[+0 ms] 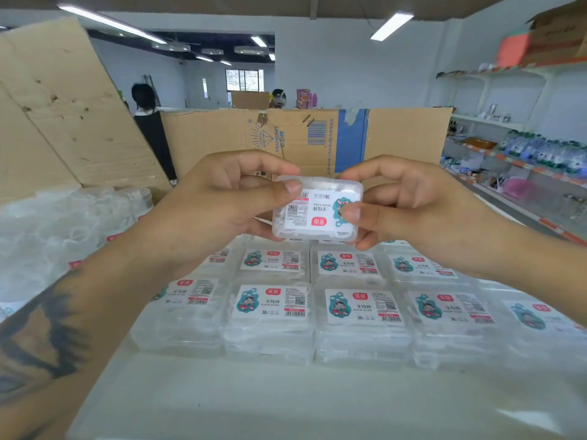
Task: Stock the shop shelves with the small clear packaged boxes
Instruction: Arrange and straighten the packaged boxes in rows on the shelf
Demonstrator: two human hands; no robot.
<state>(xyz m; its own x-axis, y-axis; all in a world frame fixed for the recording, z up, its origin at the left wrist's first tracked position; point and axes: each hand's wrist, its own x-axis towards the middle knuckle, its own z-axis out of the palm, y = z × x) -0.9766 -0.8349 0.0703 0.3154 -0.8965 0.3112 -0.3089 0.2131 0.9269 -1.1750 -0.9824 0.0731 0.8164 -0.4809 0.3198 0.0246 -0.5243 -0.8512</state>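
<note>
A small clear plastic box [317,211] with a white label, printed upside down from my view, is held in the air between both hands. My left hand [222,204] grips its left end, thumb on top. My right hand [413,201] pinches its right end, thumb on the label. Below it, several identical labelled boxes [270,308] lie in rows, stacked on the white shelf top [254,398].
Clear round containers [63,223] sit at the left. Flattened cardboard [317,138] stands behind the shelf, with a tall sheet [57,115] at the left. Stocked wall shelves [524,160] run along the right. Two people [149,122] are in the background.
</note>
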